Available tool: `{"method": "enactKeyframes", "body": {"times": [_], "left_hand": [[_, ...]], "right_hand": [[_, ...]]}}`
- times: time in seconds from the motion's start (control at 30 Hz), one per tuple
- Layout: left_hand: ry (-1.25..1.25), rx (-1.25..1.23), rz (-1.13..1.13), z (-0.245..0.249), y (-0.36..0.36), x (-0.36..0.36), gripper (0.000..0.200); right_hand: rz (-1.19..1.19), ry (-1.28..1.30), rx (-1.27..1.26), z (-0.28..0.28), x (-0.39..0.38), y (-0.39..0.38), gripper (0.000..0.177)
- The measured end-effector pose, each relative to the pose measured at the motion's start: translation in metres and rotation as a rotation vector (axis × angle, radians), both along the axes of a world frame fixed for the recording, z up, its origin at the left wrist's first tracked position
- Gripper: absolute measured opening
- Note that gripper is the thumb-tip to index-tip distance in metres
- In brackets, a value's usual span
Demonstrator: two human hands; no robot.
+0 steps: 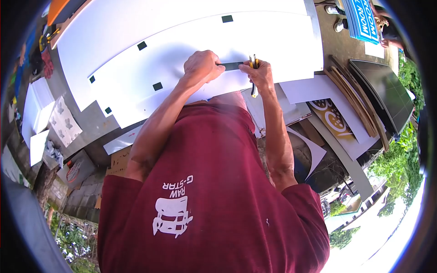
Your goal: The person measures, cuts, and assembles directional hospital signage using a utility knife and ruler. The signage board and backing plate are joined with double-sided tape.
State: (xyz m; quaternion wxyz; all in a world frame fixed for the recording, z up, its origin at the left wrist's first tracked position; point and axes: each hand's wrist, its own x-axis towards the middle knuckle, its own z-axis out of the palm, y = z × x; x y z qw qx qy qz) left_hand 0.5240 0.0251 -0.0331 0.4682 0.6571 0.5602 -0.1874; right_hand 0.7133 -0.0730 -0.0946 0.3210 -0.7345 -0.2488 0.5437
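Observation:
A short black strip of tape [233, 66] is stretched between my two hands, low over a large white sheet [268, 41]. My left hand [203, 66] pinches the strip's left end between thumb and finger. At its other end my right hand [258, 74] is closed, thumb and finger on the strip. That same hand also holds a slim yellow-and-black hand tool [254, 89], which sticks out above and below the fingers. Small black squares [157, 86] are stuck on the sheet, several of them spread along its edges.
Long wooden strips [353, 98] and a dark panel [382, 86] lie to the right. Blue signs [362, 20] stand at the upper right, with a person's shoes [339, 25] beside them. Red gloves [47, 61] are at the far left, near a patterned sheet [63, 120].

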Motion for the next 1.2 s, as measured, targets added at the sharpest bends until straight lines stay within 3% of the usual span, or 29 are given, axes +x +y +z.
{"method": "enactKeyframes", "body": {"times": [0.2,1.2], "left_hand": [[-0.04,0.213,-0.09,-0.017,-0.008,0.001,0.034],[0.078,0.243,-0.133,-0.013,-0.013,0.018,0.024]], "right_hand": [[0.051,-0.175,-0.017,-0.018,-0.007,0.0,0.02],[0.135,-0.404,-0.057,-0.012,-0.014,0.009,0.03]]}}
